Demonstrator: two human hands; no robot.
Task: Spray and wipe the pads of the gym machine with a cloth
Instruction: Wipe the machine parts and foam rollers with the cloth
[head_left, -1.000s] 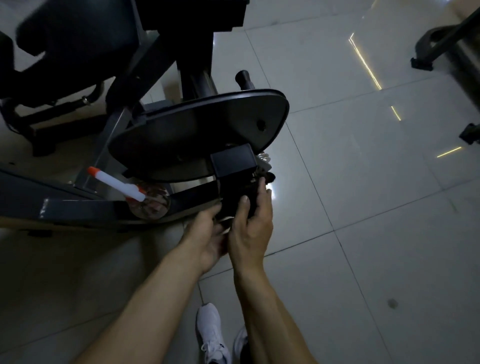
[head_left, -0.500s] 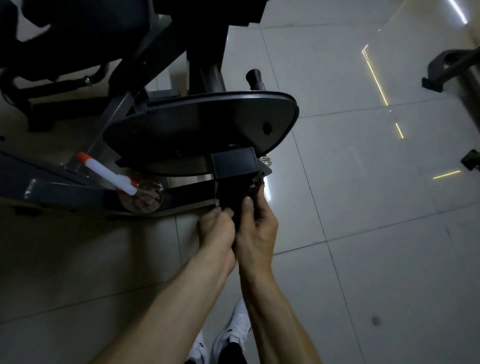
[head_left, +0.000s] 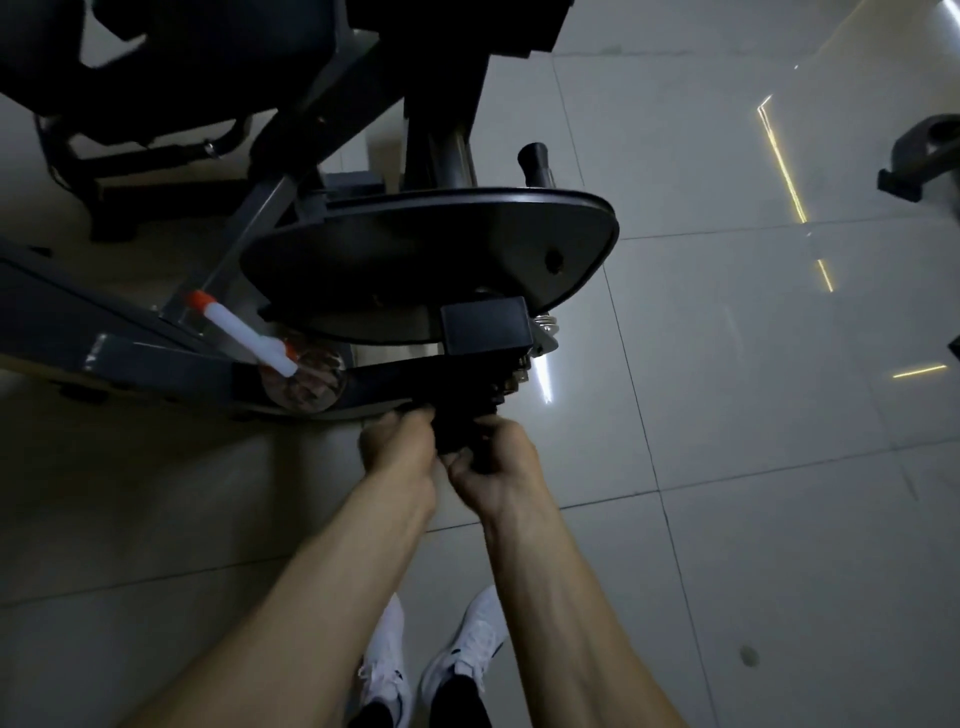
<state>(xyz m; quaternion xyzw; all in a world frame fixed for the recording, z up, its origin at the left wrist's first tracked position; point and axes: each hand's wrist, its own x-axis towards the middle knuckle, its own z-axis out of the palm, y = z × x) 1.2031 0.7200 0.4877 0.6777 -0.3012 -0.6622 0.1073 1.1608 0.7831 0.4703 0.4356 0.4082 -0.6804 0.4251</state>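
Black post (head_left: 464, 415) below the cam plate (head_left: 415, 260): left hand (head_left: 400, 447) and right hand (head_left: 493, 465) have slid lower, fingers curled round it, probably wiping.

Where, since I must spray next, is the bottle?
Head view, left of centre: the spray bottle sits against the machine's frame, just below the round plate's left edge.

Hands (left (head_left: 402, 449), right (head_left: 496, 467)) round dark cloth (head_left: 460, 434), perhaps

A: Illumination?
B: Dim throughout; machine (head_left: 415, 260) at upper left near-black, detail lost.
A: Glare?
B: Bright streaks on glossy floor tiles (head_left: 727, 415), upper right. Slight motion blur at centre; wide-angle bending at edges.
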